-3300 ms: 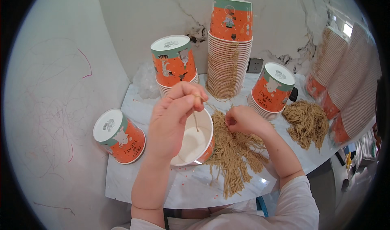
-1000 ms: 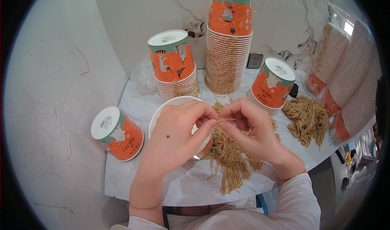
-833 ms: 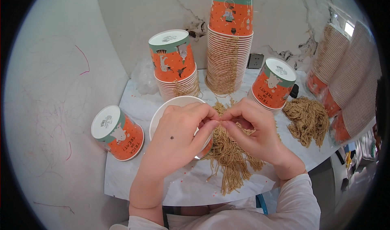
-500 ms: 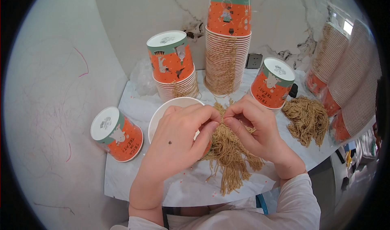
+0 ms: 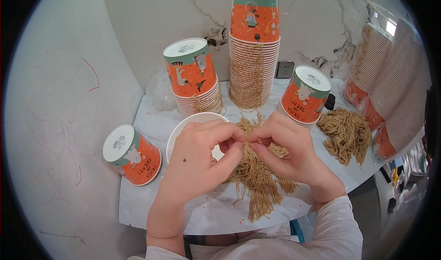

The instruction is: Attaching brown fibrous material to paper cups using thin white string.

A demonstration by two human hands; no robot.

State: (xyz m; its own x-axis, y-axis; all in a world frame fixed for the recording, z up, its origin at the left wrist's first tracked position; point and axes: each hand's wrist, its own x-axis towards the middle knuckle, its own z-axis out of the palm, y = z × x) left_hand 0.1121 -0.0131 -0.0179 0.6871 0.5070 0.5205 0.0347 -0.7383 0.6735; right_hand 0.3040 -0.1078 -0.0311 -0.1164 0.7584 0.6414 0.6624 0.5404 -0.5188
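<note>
This is looking like a small packing or craft workplace rather than a home: tall stacks of orange printed paper cups (image 5: 254,53) are standing on a marble-patterned bench (image 5: 151,122), more sleeved cup stacks (image 5: 390,90) are leaning to the right of them, and bundles of tan string (image 5: 347,133) are lying in front; a wall socket (image 5: 285,70) is sitting just behind

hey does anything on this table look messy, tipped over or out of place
Mostly tidy. One lone orange cup sits upside down and tilted at the table's left edge, apart from the stacks. Small orange specks are scattered near the front edge, by the twine pile that both hands are picking at.
</note>
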